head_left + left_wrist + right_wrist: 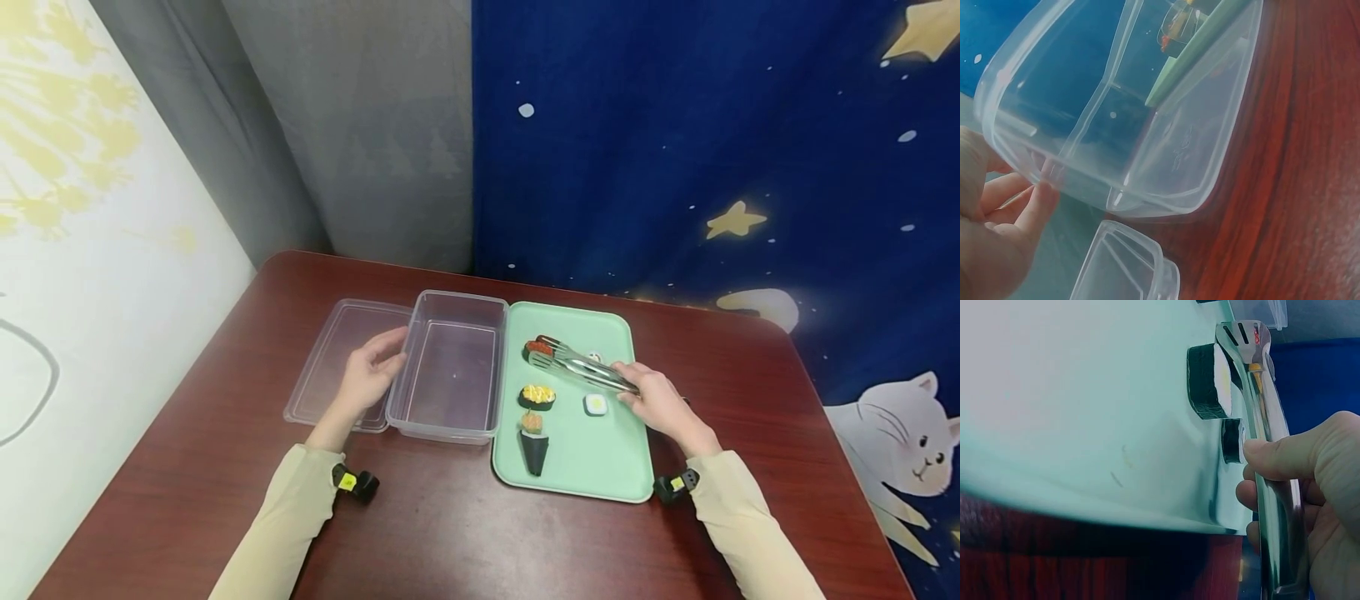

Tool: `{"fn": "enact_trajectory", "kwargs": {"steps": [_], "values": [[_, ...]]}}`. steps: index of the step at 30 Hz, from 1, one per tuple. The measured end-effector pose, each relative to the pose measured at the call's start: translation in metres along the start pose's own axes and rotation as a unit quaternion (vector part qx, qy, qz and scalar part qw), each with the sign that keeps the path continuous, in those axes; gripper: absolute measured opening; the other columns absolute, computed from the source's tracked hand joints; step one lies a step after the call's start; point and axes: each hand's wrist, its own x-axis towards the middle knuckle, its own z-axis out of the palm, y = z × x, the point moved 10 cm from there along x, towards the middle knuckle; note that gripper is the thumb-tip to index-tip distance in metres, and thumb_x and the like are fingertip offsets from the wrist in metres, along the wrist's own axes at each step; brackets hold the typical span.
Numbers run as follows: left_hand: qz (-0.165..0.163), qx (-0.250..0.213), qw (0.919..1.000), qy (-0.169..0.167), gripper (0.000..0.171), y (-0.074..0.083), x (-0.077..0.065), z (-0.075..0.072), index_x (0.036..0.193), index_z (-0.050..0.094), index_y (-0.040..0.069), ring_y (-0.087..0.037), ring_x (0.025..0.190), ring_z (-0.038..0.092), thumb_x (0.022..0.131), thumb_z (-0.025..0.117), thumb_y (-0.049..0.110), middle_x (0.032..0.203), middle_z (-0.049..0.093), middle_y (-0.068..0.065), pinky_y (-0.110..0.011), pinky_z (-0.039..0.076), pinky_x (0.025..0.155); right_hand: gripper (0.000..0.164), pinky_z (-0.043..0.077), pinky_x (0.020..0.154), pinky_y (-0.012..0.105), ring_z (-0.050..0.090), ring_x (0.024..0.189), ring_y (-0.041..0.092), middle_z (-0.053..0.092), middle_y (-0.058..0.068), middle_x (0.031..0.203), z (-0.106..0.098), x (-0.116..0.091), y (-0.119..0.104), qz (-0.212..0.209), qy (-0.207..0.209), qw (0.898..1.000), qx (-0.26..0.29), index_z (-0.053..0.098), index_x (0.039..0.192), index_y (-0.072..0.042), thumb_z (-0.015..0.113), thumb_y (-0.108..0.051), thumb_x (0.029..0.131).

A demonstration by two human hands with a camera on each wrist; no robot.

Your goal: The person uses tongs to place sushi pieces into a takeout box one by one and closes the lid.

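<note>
My right hand (656, 400) grips metal tongs (592, 371), its thumb (1279, 456) lying along one arm of them. The slotted tips of the tongs stand on either side of a red-topped sushi piece (536, 347) on the green tray (592, 458). My left hand (371, 371) touches the left wall of a clear plastic box (450, 433) from outside, its fingers (1041, 206) loosely bent just below the rim. Through the box wall, the left wrist view shows the tray's edge.
Also on the tray are a yellow-topped sushi piece (537, 397), a dark cone-shaped hand roll (534, 452), a white roll (596, 405) and another roll (595, 357) partly behind the tongs. A clear lid (322, 375) lies left of the box on the brown table (442, 533).
</note>
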Motion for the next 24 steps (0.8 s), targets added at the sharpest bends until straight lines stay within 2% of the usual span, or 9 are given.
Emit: {"fn": "enact_trajectory", "kwargs": {"steps": [6, 13, 16, 18, 24], "values": [[0.007, -0.009, 0.9999, 0.000, 0.040, 0.001, -0.001, 0.001, 0.125, 0.050, -0.014, -0.037, 0.122, 0.046, 0.085, 0.055, -0.013, 0.134, 0.046, -0.026, -0.019, 0.047, 0.094, 0.047, 0.052, 0.064, 0.037, 0.061, 0.088, 0.027, 0.061, 0.021, 0.110, -0.002, -0.003, 0.000, 0.001, 0.003, 1.000, 0.001, 0.055, 0.124, 0.008, 0.069, 0.005, 0.079], [0.010, -0.009, 0.9999, -0.004, 0.040, 0.001, -0.002, 0.002, 0.126, 0.049, -0.015, -0.037, 0.122, 0.046, 0.086, 0.055, -0.012, 0.135, 0.046, -0.026, -0.019, 0.047, 0.094, 0.046, 0.045, 0.055, 0.029, 0.053, 0.074, 0.019, 0.062, 0.020, 0.106, -0.019, -0.003, -0.006, -0.006, 0.018, 1.000, 0.002, 0.055, 0.123, 0.008, 0.069, 0.006, 0.079], [0.005, -0.008, 0.9999, -0.009, 0.040, 0.012, -0.004, 0.003, 0.125, 0.047, -0.017, -0.040, 0.123, 0.045, 0.085, 0.054, -0.014, 0.134, 0.044, -0.029, -0.019, 0.047, 0.093, 0.047, 0.046, 0.056, 0.031, 0.054, 0.074, 0.019, 0.062, 0.020, 0.107, -0.028, -0.001, -0.009, -0.010, 0.025, 1.000, -0.003, 0.055, 0.123, 0.008, 0.069, 0.006, 0.079], [0.009, -0.010, 0.9999, -0.010, 0.040, 0.012, -0.004, 0.003, 0.125, 0.047, -0.017, -0.040, 0.122, 0.044, 0.085, 0.054, -0.014, 0.134, 0.044, -0.029, -0.018, 0.047, 0.093, 0.047, 0.048, 0.057, 0.033, 0.056, 0.075, 0.021, 0.062, 0.019, 0.107, -0.034, 0.001, -0.012, -0.016, 0.033, 0.999, -0.009, 0.055, 0.123, 0.008, 0.070, 0.006, 0.078], [0.019, -0.010, 0.9998, -0.007, 0.039, 0.003, 0.000, 0.001, 0.124, 0.050, -0.014, -0.037, 0.122, 0.046, 0.086, 0.055, -0.013, 0.133, 0.047, -0.026, -0.018, 0.047, 0.093, 0.048, 0.050, 0.058, 0.037, 0.059, 0.077, 0.022, 0.062, 0.018, 0.106, -0.052, 0.011, -0.030, -0.053, 0.053, 0.997, -0.022, 0.056, 0.122, 0.006, 0.070, 0.008, 0.076]]}}
